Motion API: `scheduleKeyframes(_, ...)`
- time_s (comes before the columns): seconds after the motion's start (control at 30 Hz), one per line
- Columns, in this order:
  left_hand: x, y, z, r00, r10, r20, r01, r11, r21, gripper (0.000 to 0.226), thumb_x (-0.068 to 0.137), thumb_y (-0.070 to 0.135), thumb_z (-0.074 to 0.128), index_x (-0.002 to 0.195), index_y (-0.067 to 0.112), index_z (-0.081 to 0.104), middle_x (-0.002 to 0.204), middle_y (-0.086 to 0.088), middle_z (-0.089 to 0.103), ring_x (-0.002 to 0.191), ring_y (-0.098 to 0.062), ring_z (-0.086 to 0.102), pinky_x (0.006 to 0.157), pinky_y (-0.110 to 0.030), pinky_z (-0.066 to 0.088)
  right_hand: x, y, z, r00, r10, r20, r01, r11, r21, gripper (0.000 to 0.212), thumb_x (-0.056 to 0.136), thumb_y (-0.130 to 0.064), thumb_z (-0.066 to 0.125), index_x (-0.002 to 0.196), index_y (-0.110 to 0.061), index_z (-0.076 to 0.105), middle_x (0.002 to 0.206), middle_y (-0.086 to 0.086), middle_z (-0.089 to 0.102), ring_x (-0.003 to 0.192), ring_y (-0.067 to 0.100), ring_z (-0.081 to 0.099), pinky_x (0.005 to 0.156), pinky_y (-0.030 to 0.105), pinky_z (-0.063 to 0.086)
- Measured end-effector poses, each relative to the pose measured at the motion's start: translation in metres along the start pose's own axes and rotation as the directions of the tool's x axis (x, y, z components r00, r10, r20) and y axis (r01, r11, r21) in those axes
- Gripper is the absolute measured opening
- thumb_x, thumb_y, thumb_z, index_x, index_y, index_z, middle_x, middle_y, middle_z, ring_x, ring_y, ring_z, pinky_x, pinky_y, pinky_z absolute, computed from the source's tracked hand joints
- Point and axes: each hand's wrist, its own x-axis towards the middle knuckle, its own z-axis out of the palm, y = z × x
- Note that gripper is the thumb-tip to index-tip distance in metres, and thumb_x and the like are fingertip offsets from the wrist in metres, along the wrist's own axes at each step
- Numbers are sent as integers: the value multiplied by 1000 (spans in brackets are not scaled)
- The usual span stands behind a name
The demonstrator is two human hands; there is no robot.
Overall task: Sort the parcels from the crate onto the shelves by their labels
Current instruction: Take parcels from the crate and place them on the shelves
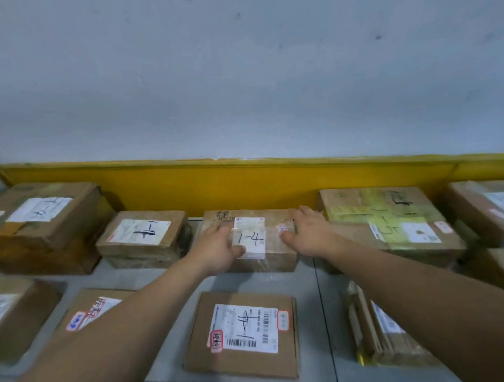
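Observation:
A brown cardboard parcel (272, 257) with a white label marked "1-4" lies on the grey shelf (313, 303), at the back against the yellow rail. My left hand (217, 251) rests flat on the parcel's left part, with the thumb at the label's lower left corner. My right hand (309, 231) lies flat on its right part with fingers spread. Both hands press on top of the parcel; neither wraps around it. The crate is not in view.
Several other labelled cardboard parcels fill the shelf: two at the back left (144, 238), a large taped one at the back right (390, 222), a flat one marked "1-4" at the front (242, 332), more at both sides. A yellow rail (244, 182) and a grey wall stand behind.

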Motion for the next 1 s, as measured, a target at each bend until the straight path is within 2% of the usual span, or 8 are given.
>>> scheduleKeyframes(0.17, -37, 31, 17, 992, 99, 77, -96, 994, -43, 76, 92, 50, 56, 154, 24, 20, 163, -2, 10, 147, -27, 17, 118, -43, 22, -62, 22, -6, 990, 112, -86, -108, 993, 40, 69, 98, -50, 47, 155, -20, 23, 162, 8, 21, 147, 29, 25, 117, 44, 27)
scheduleKeyframes(0.33, -71, 59, 49, 957, 216, 194, -208, 976, -60, 77, 93, 49, 55, 155, 24, 16, 163, -2, 7, 148, -26, 11, 119, -43, 18, -129, 68, 4, 964, 248, -97, -239, 967, 90, 66, 95, -51, 51, 150, -20, 33, 153, 8, 34, 139, 30, 33, 114, 44, 32)
scheduleKeyframes(0.4, -81, 73, 61, 940, 245, 236, -234, 969, -73, 77, 94, 46, 55, 155, 23, 15, 163, -3, 4, 149, -25, 6, 119, -41, 14, -151, 87, 8, 951, 295, -96, -288, 954, 80, 65, 96, -50, 50, 150, -19, 35, 152, 9, 36, 139, 30, 33, 114, 41, 30)
scheduleKeyframes(0.5, -94, 94, 76, 923, 265, 279, -256, 964, -71, 77, 94, 45, 55, 155, 22, 14, 163, -4, 3, 149, -24, 7, 119, -38, 14, -174, 114, 11, 939, 333, -86, -330, 943, 42, 65, 98, -48, 49, 151, -15, 34, 154, 13, 35, 141, 30, 31, 115, 37, 25)
scheduleKeyframes(0.67, -97, 123, 93, 929, 253, 270, -239, 967, -84, 79, 93, 44, 58, 155, 20, 16, 162, -4, 10, 148, -24, 15, 118, -35, 19, -182, 149, 14, 923, 382, -55, -379, 924, 61, 64, 97, -49, 49, 149, -16, 34, 149, 12, 38, 136, 31, 36, 112, 40, 30)
scheduleKeyframes(0.77, -99, 141, 107, 937, 232, 260, -211, 972, -105, 79, 92, 45, 59, 154, 22, 17, 161, -3, 14, 146, -24, 20, 117, -37, 23, -178, 169, 16, 933, 358, -36, -355, 932, 71, 66, 96, -51, 48, 150, -17, 33, 151, 11, 36, 137, 31, 35, 113, 41, 31)
scheduleKeyframes(0.9, -102, 169, 134, 955, 186, 230, -136, 966, -219, 78, 90, 42, 62, 153, 26, 19, 156, -3, 24, 138, -24, 35, 112, -34, 30, -171, 190, 19, 950, 313, 10, -312, 942, 120, 70, 97, -52, 48, 154, -21, 23, 158, 8, 26, 143, 31, 28, 117, 45, 27)
scheduleKeyframes(1.0, -105, 189, 154, 972, 112, 206, -38, 942, -334, 78, 91, 42, 60, 153, 30, 15, 153, 0, 25, 135, -22, 38, 110, -32, 32, -164, 199, 26, 957, 285, 62, -291, 934, 207, 72, 98, -56, 42, 157, -29, 11, 164, 3, 11, 146, 32, 25, 118, 47, 27)
